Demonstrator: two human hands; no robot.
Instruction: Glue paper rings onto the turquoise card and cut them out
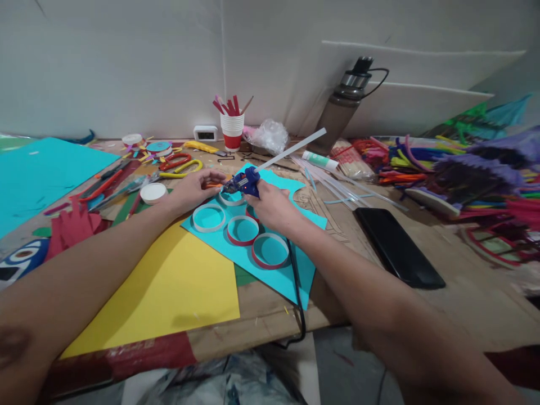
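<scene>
Head view, blue glue gun [248, 181], long whitish stick [293, 148], nozzle [228, 186] detail unclear.

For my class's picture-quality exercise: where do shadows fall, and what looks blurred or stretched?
Head view: soft shadow darkens the yellow paper beside the left forearm; head view: the blue glue gun is fairly legible, but purple craft pieces at far right look smeared; head view: the bottle leans outward, perhaps from wide-angle stretch.
</scene>
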